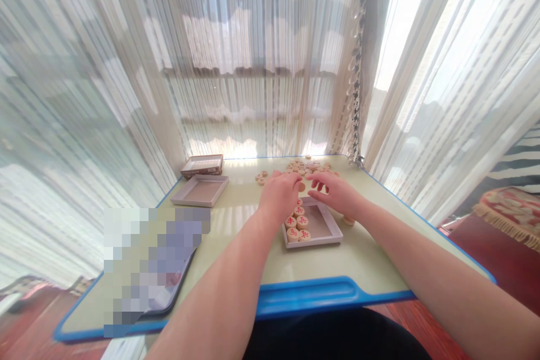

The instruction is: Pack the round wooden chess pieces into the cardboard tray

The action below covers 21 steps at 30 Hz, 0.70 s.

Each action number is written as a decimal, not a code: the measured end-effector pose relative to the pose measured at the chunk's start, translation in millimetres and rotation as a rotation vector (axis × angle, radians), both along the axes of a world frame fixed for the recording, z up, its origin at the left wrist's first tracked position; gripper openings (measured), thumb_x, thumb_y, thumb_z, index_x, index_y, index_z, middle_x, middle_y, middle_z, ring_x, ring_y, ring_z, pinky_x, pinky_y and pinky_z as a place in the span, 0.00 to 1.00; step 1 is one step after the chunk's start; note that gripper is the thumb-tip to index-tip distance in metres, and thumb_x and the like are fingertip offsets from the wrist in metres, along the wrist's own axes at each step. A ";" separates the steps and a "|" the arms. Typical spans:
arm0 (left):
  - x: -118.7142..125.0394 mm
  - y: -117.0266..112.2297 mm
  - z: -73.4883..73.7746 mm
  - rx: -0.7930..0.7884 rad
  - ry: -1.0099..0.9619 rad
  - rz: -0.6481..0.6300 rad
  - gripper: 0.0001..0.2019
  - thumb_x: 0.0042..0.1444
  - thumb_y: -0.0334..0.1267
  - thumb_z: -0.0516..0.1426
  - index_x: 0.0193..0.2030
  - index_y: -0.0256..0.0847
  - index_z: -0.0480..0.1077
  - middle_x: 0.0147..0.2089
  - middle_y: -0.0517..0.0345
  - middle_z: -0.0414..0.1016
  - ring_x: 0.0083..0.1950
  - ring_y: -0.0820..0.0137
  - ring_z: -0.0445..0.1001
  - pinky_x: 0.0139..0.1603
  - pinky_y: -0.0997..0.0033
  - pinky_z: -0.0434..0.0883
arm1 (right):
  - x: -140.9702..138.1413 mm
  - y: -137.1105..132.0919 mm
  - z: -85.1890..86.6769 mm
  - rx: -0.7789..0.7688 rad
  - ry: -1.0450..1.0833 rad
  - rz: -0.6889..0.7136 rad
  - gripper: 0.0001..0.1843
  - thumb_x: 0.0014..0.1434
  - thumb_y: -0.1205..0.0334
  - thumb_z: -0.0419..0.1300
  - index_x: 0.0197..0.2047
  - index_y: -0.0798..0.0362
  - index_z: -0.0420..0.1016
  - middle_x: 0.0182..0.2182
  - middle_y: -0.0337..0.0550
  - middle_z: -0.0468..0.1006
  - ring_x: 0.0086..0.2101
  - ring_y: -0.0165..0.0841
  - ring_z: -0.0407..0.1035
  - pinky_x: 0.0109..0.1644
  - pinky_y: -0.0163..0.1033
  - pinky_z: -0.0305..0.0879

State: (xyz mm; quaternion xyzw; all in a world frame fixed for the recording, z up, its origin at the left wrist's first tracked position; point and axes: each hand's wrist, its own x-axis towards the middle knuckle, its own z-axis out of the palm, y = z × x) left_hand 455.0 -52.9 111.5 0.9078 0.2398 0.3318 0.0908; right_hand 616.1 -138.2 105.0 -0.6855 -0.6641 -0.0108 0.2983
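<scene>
My left hand (279, 196) is above the left rear of a shallow white box (321, 224), its fingertips pinching a round wooden Chinese chess piece (301, 187). Facing it from the right, my right hand (334, 193) has thumb and fingers apart with nothing between them. Inside the box, pieces with red characters (302, 221) stand in two columns along the left side; my left hand hides part of the rear. Beyond my hands lies a loose pile of pieces (310, 167). One piece (349, 220) sits just right of the box, partly behind my right forearm.
A second shallow tray (200, 190) and a brown-edged box (202, 165) lie at the back left. Several pieces (261, 178) rest left of the pile. A blurred-out device (169, 270) occupies the front left. The table has a blue rim (307, 294); curtains hang behind.
</scene>
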 end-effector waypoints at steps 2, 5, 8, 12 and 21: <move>0.5 -0.1 -1.4 -0.058 -0.007 -0.031 0.13 0.58 0.34 0.47 0.42 0.43 0.72 0.38 0.58 0.76 0.43 0.68 0.69 0.45 0.70 0.65 | -1.1 0.1 0.9 -0.019 -0.007 0.005 0.13 0.53 0.57 0.55 0.40 0.52 0.72 0.31 0.41 0.74 0.31 0.32 0.66 0.35 0.37 0.61; 1.9 0.0 -3.5 -0.143 0.000 -0.065 0.13 0.58 0.37 0.47 0.41 0.44 0.72 0.36 0.59 0.76 0.38 0.70 0.71 0.40 0.72 0.67 | -3.2 -0.7 3.2 -0.028 -0.009 0.009 0.10 0.54 0.58 0.53 0.34 0.52 0.73 0.28 0.40 0.74 0.30 0.31 0.66 0.33 0.36 0.60; 3.6 0.2 -5.1 -0.169 -0.027 -0.075 0.13 0.58 0.38 0.47 0.40 0.45 0.72 0.35 0.60 0.76 0.37 0.70 0.71 0.39 0.72 0.67 | -4.8 -2.1 5.0 -0.023 -0.009 0.024 0.10 0.54 0.58 0.53 0.34 0.52 0.73 0.28 0.40 0.74 0.29 0.30 0.66 0.33 0.35 0.60; 4.5 0.9 -7.2 -0.159 -0.028 -0.069 0.12 0.58 0.37 0.47 0.39 0.45 0.72 0.38 0.60 0.76 0.40 0.70 0.71 0.42 0.72 0.67 | -6.4 -3.8 4.6 -0.035 -0.024 0.035 0.09 0.54 0.58 0.53 0.32 0.51 0.73 0.27 0.39 0.74 0.29 0.30 0.66 0.34 0.36 0.61; -0.1 16.4 -9.2 -0.157 -0.068 0.079 0.13 0.58 0.36 0.45 0.40 0.43 0.71 0.39 0.58 0.76 0.41 0.69 0.71 0.42 0.70 0.67 | -4.2 -7.7 11.1 -0.084 -0.102 0.079 0.08 0.52 0.60 0.54 0.31 0.50 0.75 0.29 0.40 0.75 0.33 0.34 0.66 0.37 0.39 0.62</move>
